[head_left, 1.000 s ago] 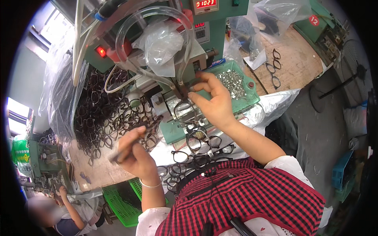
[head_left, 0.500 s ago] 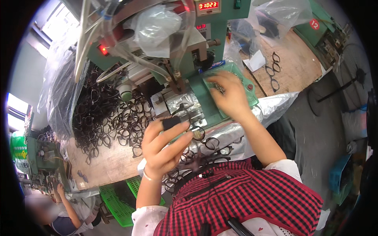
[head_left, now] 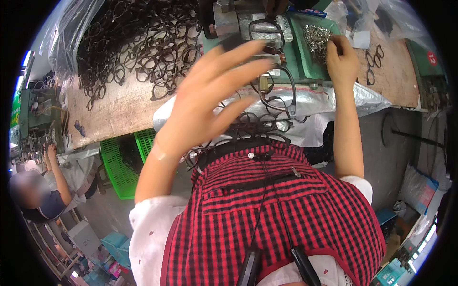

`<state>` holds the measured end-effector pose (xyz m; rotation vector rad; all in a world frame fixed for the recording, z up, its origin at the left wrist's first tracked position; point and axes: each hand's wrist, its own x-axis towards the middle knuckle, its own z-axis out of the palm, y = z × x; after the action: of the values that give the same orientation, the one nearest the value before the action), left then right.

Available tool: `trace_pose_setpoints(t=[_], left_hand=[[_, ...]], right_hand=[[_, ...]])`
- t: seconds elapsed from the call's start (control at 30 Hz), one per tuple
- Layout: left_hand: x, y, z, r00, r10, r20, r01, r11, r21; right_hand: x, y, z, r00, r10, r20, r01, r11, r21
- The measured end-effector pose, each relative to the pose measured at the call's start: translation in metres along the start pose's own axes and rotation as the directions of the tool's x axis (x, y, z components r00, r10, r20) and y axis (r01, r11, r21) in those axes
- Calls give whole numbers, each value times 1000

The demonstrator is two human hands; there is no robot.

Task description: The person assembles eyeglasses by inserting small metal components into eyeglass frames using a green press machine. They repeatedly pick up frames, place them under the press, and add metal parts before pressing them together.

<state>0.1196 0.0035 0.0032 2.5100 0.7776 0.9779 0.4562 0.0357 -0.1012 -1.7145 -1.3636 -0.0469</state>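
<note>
The left hand [head_left: 210,100] is raised close to the camera with its fingers spread apart and loosely curved, palm empty, gripping nothing; it hangs above the front edge of the rough, pale wooden workbench [head_left: 114,112]. The right hand [head_left: 341,59] reaches to the far side of the bench, its fingers bunched together at the near right corner of a shallow green plastic tray [head_left: 305,71]. The tray holds a heap of tiny, shiny metal parts [head_left: 317,38]; whether the fingertips pinch one of them cannot be told.

Between the two hands, a glossy black plastic spectacle frame [head_left: 276,90] with rounded rims lies at the front edge of the bench, beside the tray. Just below it, more thin black frames [head_left: 260,126] lie tangled on a crinkled, silvery plastic sheet [head_left: 353,97] that drapes over the bench edge. At the far left corner, a large tangled pile of dark spectacle frames [head_left: 138,43] spills out of a clear, wrinkled plastic bag [head_left: 64,43]. A ribbed green plastic crate [head_left: 119,162] stands under the bench. The person wears a red and black checked apron [head_left: 286,209].
</note>
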Motion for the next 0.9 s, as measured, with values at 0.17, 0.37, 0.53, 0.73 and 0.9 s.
trace_pose_setpoints(t=[0.17, 0.37, 0.53, 0.73, 0.9], left_hand=[[-152, -26, -56, 363, -711, 603, 700, 635, 327], [-139, -26, 79, 510, -676, 531, 774, 630, 59], [-37, 36, 87, 664, -216, 716, 447, 882, -148], [10, -29, -51, 731, -668, 139, 604, 729, 323], [-56, -220, -24, 658, -624, -423, 750, 489, 446]], right_hand=[[-16, 7, -18, 989, 146, 1, -143, 968, 206], [-5, -19, 8, 997, 47, 59, -63, 948, 311], [19, -34, 16, 991, 60, 123, -106, 904, 414], [-2, -21, -16, 990, 128, 65, -138, 972, 190], [-30, -21, -31, 992, -85, -91, 86, 996, 3]])
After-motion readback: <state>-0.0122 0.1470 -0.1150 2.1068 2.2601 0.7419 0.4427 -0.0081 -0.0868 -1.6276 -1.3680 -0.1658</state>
